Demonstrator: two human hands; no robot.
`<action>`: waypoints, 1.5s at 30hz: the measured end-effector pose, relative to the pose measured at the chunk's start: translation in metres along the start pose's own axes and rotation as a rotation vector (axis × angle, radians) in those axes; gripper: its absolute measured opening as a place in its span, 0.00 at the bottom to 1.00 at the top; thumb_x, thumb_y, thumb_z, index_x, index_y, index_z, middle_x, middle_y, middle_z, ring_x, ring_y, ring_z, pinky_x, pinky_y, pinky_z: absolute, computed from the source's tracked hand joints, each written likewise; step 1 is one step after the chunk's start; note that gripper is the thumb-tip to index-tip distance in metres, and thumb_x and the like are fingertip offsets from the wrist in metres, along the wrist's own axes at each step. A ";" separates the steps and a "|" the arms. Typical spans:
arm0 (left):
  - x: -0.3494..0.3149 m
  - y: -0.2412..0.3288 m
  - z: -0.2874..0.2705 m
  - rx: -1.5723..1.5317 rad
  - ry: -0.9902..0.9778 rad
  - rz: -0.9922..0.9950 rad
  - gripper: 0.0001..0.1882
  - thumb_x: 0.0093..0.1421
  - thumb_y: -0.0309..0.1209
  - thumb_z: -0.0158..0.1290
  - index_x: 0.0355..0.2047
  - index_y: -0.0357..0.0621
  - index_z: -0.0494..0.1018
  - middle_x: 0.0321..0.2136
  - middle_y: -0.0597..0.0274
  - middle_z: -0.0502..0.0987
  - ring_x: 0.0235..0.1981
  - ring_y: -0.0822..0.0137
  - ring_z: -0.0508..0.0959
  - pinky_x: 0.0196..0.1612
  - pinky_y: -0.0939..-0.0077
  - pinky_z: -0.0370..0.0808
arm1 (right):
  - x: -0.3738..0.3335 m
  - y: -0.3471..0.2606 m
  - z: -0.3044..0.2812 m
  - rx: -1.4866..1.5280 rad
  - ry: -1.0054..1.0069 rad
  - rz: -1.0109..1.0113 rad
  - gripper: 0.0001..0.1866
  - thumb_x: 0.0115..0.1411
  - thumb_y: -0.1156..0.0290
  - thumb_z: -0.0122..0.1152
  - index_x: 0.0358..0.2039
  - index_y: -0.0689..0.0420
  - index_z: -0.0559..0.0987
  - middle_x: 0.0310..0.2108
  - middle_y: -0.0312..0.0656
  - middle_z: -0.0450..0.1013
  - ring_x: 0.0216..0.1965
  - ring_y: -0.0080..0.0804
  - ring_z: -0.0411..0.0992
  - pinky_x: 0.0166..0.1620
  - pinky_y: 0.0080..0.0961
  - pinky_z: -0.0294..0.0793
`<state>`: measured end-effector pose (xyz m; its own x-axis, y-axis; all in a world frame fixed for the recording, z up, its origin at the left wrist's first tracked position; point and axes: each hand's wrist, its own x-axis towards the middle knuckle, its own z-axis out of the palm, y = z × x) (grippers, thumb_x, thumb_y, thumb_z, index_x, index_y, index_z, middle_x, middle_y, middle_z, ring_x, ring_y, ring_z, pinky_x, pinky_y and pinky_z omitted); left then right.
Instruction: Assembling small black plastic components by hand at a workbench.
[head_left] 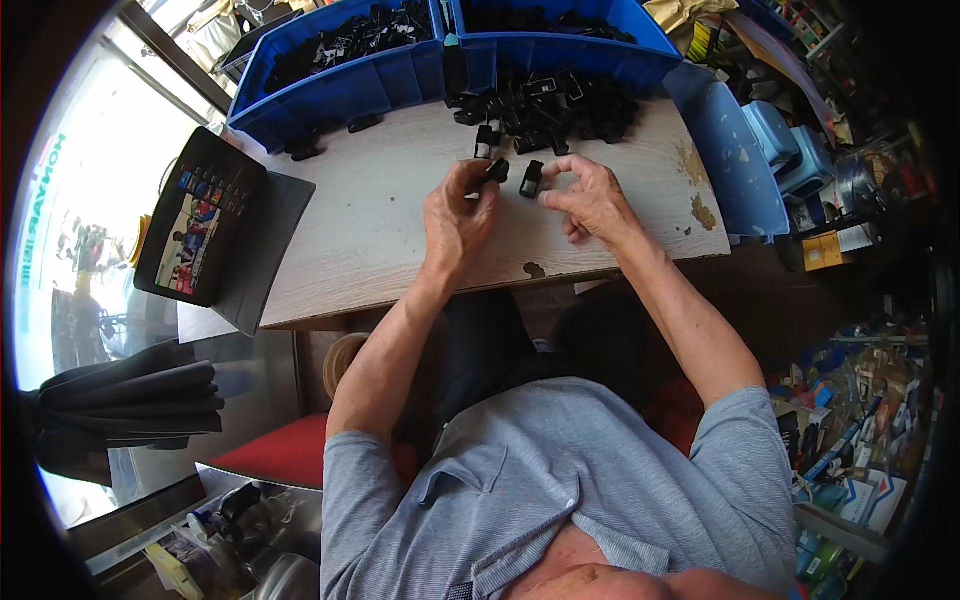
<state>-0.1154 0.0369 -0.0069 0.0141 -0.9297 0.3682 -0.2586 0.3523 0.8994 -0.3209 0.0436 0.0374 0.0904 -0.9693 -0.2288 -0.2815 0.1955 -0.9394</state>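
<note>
My left hand is over the far middle of the table, thumb and forefinger pinched on a small black plastic piece. To its right, another small black plastic piece with a grey face stands at the fingertips of my right hand. That hand has its thumb and forefinger apart; whether a fingertip touches the piece I cannot tell. Just beyond my left hand is a similar black piece. A heap of black plastic pieces lies beyond both hands.
Two blue bins with black pieces line the table's far edge. At left, a tablet stands in a dark cover on the worn white table. A light blue bin adjoins the right edge; cluttered goods lie lower right.
</note>
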 end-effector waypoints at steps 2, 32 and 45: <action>0.002 0.003 0.009 0.013 0.004 0.000 0.14 0.61 0.23 0.58 0.47 0.38 0.77 0.38 0.56 0.84 0.39 0.67 0.84 0.42 0.72 0.79 | 0.002 -0.004 0.004 0.013 0.026 -0.010 0.20 0.57 0.70 0.68 0.50 0.56 0.77 0.17 0.32 0.67 0.13 0.19 0.67 0.15 0.20 0.68; 0.017 -0.001 0.011 0.289 -0.243 0.339 0.12 0.58 0.22 0.59 0.43 0.46 0.83 0.39 0.57 0.83 0.37 0.53 0.84 0.40 0.66 0.82 | 0.017 -0.008 0.003 -0.151 -0.023 0.097 0.18 0.53 0.76 0.63 0.47 0.58 0.77 0.18 0.34 0.70 0.14 0.22 0.70 0.16 0.23 0.71; 0.005 0.010 0.002 0.670 -0.334 0.531 0.21 0.55 0.25 0.56 0.51 0.50 0.79 0.49 0.65 0.81 0.49 0.61 0.81 0.46 0.63 0.76 | 0.020 -0.005 -0.001 -0.145 -0.060 0.102 0.17 0.54 0.76 0.64 0.46 0.57 0.78 0.17 0.34 0.71 0.14 0.21 0.70 0.16 0.22 0.71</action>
<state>-0.1199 0.0353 0.0033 -0.5200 -0.6828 0.5132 -0.6585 0.7031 0.2682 -0.3188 0.0232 0.0376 0.1096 -0.9339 -0.3403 -0.4269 0.2649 -0.8646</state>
